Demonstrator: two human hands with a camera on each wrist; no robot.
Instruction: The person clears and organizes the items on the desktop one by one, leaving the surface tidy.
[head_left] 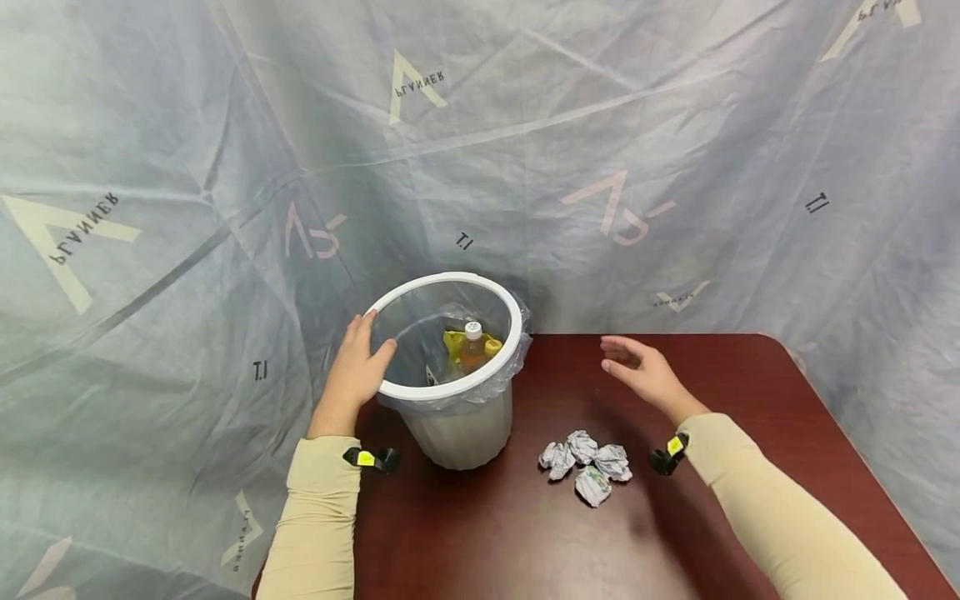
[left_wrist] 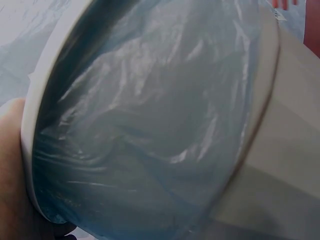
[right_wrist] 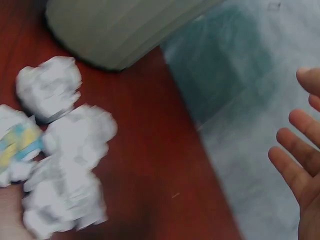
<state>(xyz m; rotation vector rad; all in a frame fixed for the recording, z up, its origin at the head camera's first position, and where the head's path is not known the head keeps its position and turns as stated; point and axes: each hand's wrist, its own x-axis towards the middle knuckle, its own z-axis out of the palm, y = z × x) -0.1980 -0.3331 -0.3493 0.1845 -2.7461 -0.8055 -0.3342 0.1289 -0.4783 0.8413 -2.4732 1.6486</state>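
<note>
We see left hand (head_left: 356, 367) gripping the bin (head_left: 461, 429) by its rim. Right hand (head_left: 651, 377), fingers loosely extended, hovers right of the bin; four crumpled papers (head_left: 582, 448) lie right of the bin's base.

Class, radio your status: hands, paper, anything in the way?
Left hand on bin rim; right hand empty. Four paper balls on table. Bottle inside uncovered bin.

On the dark red table (head_left: 465, 537): a bin (head_left: 461, 429) and four crumpled paper balls (head_left: 582, 447).

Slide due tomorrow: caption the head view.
Left hand gripping a lined bin's rim, right hand empty, four crumpled papers on the table.
</note>
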